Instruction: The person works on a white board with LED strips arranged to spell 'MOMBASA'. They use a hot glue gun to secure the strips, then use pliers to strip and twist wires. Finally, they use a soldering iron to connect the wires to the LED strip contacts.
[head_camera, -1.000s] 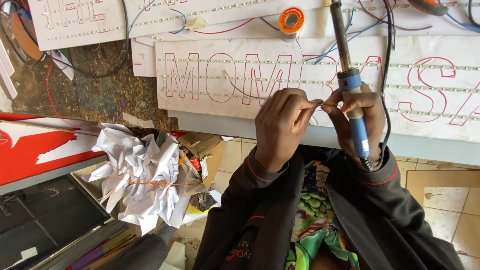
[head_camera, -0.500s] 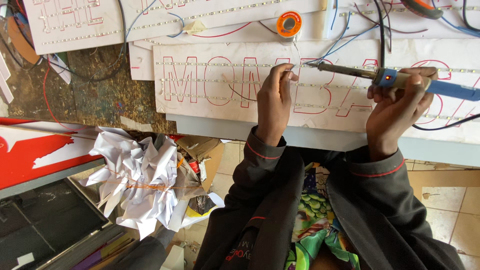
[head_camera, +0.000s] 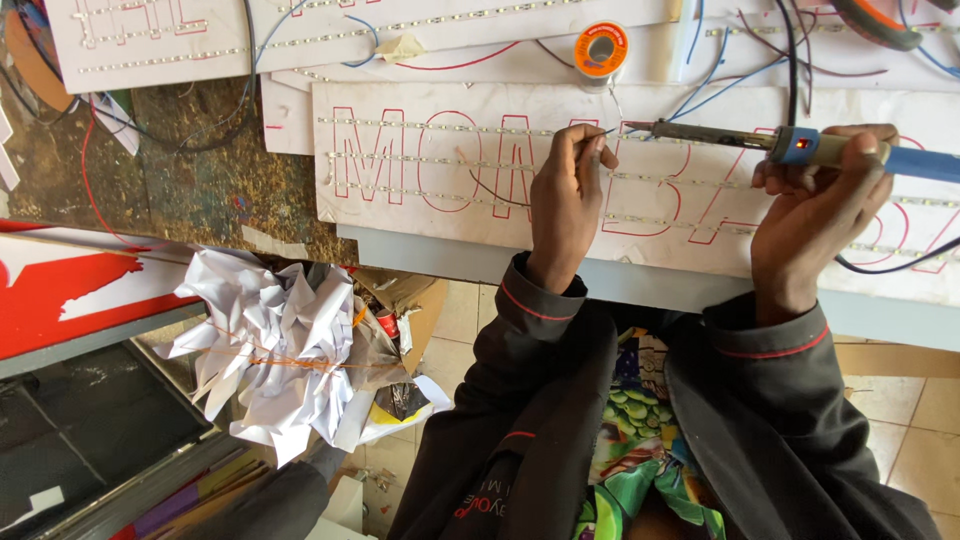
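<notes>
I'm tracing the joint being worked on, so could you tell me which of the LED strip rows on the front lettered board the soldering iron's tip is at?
The top row: the soldering iron tip sits on it beside the left hand; the other rows run lower.

Bright, even daylight falls over my desk (head_camera: 200, 200); the white sign board (head_camera: 450, 225) is almost washed out toward the far edge, though its red outlines stay readable. Shadows are soft: only a thin one lies under my left hand (head_camera: 563, 205) and my right hand (head_camera: 815, 215). The space below the desk's near edge is dimmer, and the lower left corner of the view goes quite dark. Focus is sharp in the middle, with no motion blur on my fingers (head_camera: 590, 145). Straight lines bow slightly near the frame's edges.
</notes>
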